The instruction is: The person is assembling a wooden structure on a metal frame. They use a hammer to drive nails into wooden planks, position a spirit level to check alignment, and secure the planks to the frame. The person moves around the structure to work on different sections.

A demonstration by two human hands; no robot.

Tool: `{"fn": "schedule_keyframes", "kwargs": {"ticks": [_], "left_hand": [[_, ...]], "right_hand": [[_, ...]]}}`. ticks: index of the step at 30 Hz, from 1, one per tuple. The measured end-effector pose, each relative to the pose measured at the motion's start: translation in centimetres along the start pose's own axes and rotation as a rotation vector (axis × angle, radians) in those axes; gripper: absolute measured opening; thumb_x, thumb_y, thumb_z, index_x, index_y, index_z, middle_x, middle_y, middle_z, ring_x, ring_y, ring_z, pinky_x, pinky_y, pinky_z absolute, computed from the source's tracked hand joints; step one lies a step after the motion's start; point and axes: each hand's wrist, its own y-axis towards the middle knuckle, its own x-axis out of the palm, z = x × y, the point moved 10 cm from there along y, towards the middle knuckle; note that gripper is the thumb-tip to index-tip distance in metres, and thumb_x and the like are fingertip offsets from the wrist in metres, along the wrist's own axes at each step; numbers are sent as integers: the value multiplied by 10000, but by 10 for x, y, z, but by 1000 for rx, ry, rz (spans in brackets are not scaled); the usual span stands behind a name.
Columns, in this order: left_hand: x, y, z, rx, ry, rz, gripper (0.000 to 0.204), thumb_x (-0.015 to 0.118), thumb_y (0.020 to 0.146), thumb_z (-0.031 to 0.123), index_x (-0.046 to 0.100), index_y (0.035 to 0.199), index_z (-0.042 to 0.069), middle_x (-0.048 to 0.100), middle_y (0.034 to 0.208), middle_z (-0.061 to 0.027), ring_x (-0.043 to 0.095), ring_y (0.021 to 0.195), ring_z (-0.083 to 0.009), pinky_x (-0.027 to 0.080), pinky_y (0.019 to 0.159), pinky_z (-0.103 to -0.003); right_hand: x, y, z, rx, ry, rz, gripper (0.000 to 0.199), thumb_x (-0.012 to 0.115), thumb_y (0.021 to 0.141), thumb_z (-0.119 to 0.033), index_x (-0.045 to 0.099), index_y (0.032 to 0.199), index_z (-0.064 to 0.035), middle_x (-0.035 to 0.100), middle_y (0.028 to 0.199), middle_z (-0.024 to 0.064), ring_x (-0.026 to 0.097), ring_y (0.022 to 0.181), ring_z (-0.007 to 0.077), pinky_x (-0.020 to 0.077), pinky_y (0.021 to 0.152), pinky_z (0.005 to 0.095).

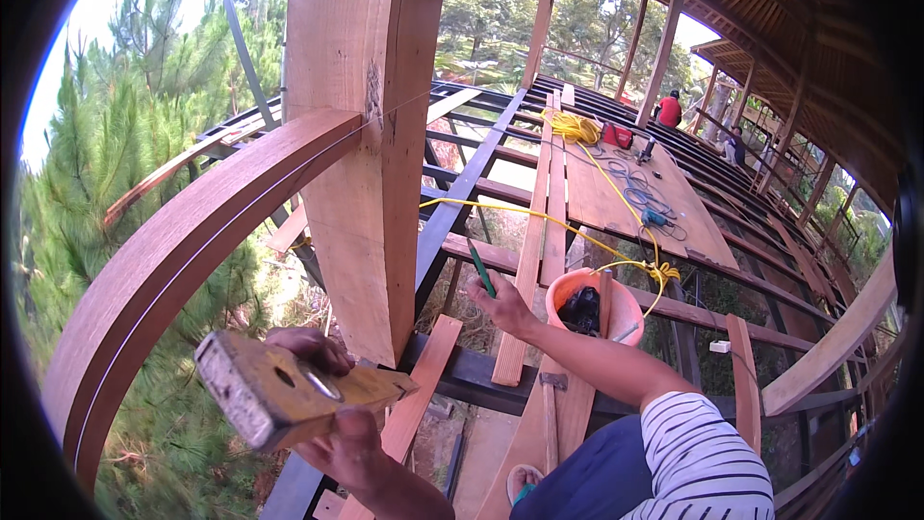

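My left hand [351, 448] grips a worn yellow block-shaped tool [274, 390], with fingers wrapped over its far side. The tool has a scuffed pale end, a round hole and a shiny rimmed opening; its exact kind is unclear. It is held tilted in front of the foot of a thick wooden post [342, 183]. Farther right, my right hand [505, 308] pinches a green pencil [478, 268], pointing up and left. A curved wooden beam [192, 241] meets the post's left side, with a thin white line along its face.
An orange bucket [630, 303] holds a black bag. A hammer [551, 404] leans near my sandalled foot. Yellow cord [573, 127] crosses the dark open joists [472, 193] and plywood sheet [602, 183]. Loose planks [520, 303] span gaps above the ground. Two people work far off.
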Motion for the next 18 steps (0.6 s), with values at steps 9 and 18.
{"fn": "schedule_keyframes", "kwargs": {"ticks": [9,18], "left_hand": [[74,33,-66,-110,307,-156,497,865,787,233,556,1085,-18,575,974,-183,614,873,-370,499,777,-453],[109,44,-67,47,368,-221,683,914,721,294,552,1212,-13,550,1135,-185,586,1036,-368,491,896,-455]], "right_hand": [[81,-43,-165,-348,153,-178,660,855,829,-397,540,1301,-60,636,975,-22,517,753,28,431,648,217],[81,-3,-177,-426,73,-91,644,703,979,-231,378,1493,-18,526,1416,134,575,1238,217,453,1075,368]]}}
